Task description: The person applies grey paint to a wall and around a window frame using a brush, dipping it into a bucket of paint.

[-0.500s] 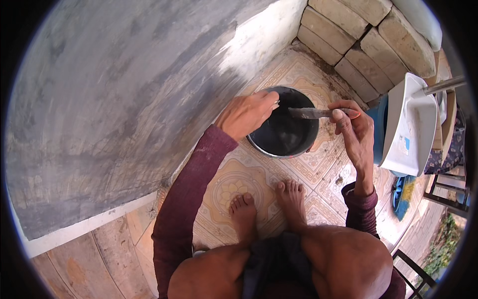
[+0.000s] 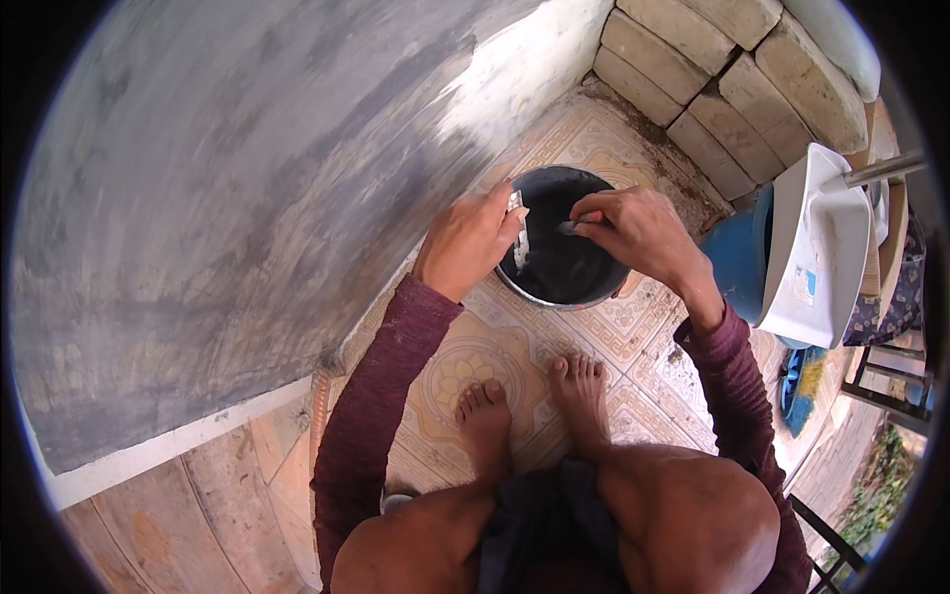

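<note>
A round black bucket (image 2: 566,279) stands on the floor in front of my feet, its inside dark and smeared. Over its left rim my left hand (image 2: 467,238) is closed on a thin whitish strip (image 2: 522,246), which points down into the bucket; its exact kind cannot be made out. Above the bucket's right side my right hand (image 2: 643,233) pinches a putty knife (image 2: 570,228). Only a short grey part of the knife shows, as my fingers cover the rest. To the left rises a wall (image 2: 228,228) streaked with grey coating.
My bare feet (image 2: 584,396) rest on patterned tiles (image 2: 475,351). Stacked pale blocks (image 2: 658,59) fill the far corner. At right are a blue bucket (image 2: 737,252), a white plastic tub (image 2: 816,247) and a blue-and-yellow brush (image 2: 807,391). Wooden boards (image 2: 158,525) lie at lower left.
My right hand has moved left over the bucket and turned, so the putty knife is mostly hidden. My left hand has turned, bringing the whitish strip into sight.
</note>
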Available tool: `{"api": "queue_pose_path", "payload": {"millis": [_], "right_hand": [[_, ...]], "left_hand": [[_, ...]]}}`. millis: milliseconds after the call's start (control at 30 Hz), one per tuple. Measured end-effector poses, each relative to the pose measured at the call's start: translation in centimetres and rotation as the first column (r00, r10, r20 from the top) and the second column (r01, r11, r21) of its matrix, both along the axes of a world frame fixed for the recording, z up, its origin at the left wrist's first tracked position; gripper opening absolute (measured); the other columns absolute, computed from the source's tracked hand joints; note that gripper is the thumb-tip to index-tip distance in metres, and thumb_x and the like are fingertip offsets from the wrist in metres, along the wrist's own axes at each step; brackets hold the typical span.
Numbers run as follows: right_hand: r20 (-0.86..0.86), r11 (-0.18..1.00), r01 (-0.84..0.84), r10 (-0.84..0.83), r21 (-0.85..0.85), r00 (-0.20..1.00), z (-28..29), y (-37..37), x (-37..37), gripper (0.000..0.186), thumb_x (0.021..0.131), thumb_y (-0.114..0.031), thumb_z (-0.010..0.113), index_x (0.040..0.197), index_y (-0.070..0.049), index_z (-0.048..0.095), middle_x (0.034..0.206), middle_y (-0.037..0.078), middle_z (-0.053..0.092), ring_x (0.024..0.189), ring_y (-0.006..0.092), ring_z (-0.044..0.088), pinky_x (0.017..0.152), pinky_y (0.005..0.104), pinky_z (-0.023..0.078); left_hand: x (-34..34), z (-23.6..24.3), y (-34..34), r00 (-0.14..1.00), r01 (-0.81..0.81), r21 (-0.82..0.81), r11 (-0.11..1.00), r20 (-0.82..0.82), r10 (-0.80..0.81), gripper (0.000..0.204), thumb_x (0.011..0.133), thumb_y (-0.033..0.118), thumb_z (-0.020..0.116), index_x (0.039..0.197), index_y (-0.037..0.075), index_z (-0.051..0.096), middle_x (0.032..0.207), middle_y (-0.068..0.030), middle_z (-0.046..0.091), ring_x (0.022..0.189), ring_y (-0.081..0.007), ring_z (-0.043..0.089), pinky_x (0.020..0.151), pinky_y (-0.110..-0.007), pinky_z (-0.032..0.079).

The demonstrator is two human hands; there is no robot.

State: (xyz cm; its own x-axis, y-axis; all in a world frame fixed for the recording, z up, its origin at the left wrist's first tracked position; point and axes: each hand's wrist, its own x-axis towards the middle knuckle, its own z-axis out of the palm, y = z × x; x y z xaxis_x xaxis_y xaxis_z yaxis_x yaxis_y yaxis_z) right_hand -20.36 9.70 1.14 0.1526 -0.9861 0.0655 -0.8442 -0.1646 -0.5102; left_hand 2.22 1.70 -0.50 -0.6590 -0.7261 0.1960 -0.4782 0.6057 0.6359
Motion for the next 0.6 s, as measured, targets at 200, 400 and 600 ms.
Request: {"api": "queue_pose_path", "payload": {"millis": [200,400,600], "right_hand": [[-0.107,0.993,-0.016,0.029,0.121,0.994,-2.3,-0.9,0.5,0.017,0.083,-0.023,0.066,0.094,-0.012,0.073,0.081,0.013,0.07,0.079,0.0327,0.067,0.071,0.0427,0.052],[-0.103,0.991,-0.022,0.035,0.132,0.994,-2.9,-0.6,0.3,0.018,0.083,-0.022,0.068,0.096,-0.01,0.073,0.083,0.011,0.071,0.078,0.0316,0.067,0.071,0.0398,0.052],[0.036,0.993,0.108,-0.107,-0.043,0.994,4.2,1.2,0.2,0.02,0.082,-0.022,0.068,0.094,-0.007,0.071,0.078,0.013,0.069,0.075,0.0322,0.067,0.068,0.0404,0.052]], "left_hand": [[-0.1,-0.3,0.7,0.989,-0.139,-0.035,0.99,0.039,0.14,0.026,0.092,0.019,0.064,0.084,-0.002,0.051,0.065,-0.0201,0.058,0.057,-0.0383,0.057,0.053,-0.042,0.042],[-0.1,0.0,1.0,0.978,-0.206,-0.001,0.979,0.028,0.206,0.032,0.091,0.021,0.066,0.079,-0.002,0.048,0.062,-0.0186,0.057,0.057,-0.0373,0.057,0.054,-0.041,0.042],[1.3,-1.0,1.8,0.96,-0.282,0.018,0.959,0.001,0.282,0.033,0.087,0.025,0.071,0.088,0.0,0.051,0.075,-0.0134,0.062,0.06,-0.0258,0.058,0.058,-0.037,0.046]]}}
